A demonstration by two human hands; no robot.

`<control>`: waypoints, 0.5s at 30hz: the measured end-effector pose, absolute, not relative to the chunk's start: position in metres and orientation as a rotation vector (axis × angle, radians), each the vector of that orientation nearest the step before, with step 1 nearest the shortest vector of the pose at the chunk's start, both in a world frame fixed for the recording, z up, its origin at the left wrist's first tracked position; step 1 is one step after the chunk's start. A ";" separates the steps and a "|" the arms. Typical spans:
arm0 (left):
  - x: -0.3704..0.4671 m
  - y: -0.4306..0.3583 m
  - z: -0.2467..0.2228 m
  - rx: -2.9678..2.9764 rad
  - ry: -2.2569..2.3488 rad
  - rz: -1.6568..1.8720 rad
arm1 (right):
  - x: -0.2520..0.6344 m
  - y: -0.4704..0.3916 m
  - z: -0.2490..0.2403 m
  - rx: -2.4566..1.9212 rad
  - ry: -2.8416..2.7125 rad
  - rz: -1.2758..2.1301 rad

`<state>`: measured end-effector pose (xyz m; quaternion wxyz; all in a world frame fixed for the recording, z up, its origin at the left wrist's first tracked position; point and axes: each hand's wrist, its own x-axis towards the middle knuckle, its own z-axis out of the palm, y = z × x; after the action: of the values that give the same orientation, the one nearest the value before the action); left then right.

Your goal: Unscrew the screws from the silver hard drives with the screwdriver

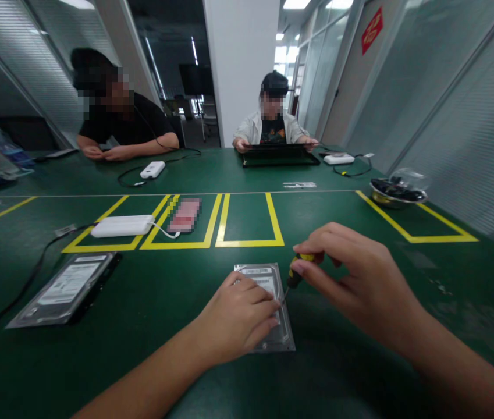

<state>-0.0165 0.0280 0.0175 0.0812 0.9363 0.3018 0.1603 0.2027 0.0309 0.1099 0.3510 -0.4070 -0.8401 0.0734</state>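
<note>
A hard drive (pixel 285 334) with a silver top and white label lies flat on the green table in front of me. My left hand (pixel 240 314) rests over it, fingers bent against its top and covering much of the label. Pinched between thumb and fingers of my right hand (pixel 351 273) is a small black-and-yellow screwdriver (pixel 294 276). It leans, with its thin shaft pointing down to the drive's right edge, beside my left fingertips. Whether the tip sits in a screw is too small to tell. A second hard drive (pixel 70 285) lies label-up to the left.
A white power bank (pixel 122 226) is cabled to a blurred pink device (pixel 184 215) near yellow tape outlines (pixel 251 242). A metal bowl (pixel 397 195) of dark items stands at the right. Across the table sit two people; one holds a dark flat panel (pixel 279 156). A black cable (pixel 32 273) crosses the left.
</note>
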 end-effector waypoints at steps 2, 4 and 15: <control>-0.017 0.028 0.018 2.797 0.900 0.477 | 0.203 0.030 0.111 -1.049 -2.175 0.174; -0.017 0.027 0.020 2.792 0.897 0.462 | 0.203 0.029 0.111 -1.055 -2.168 0.141; -0.011 0.013 0.029 2.809 0.982 0.270 | 0.202 0.029 0.111 -1.041 -2.146 0.133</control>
<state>-0.0112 0.0125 0.0294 0.0766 0.9374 0.3275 0.0902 0.2018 0.0289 0.1107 0.3677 -0.4053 -0.8354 0.0516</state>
